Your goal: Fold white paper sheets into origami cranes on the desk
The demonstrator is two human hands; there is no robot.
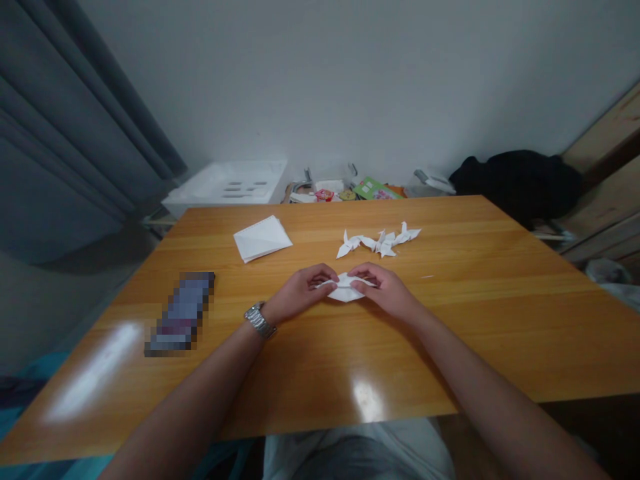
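A partly folded piece of white paper (346, 291) is between my two hands, just above or on the wooden table. My left hand (311, 287), with a metal watch on its wrist, grips the paper's left end between thumb and fingers. On the right end, my right hand (379, 285) pinches it the same way, thumb on top. Just beyond my hands lie several folded white paper cranes (383, 243) in a row. To the far left of them is a stack of white paper sheets (263, 239).
A blurred-out phone-like device (181, 313) lies on the left of the wooden table (500, 320). Behind the far edge are a white plastic tray (230, 181), a green booklet (375, 189) and other small items. Dark cloth (520, 180) is heaped at the back right.
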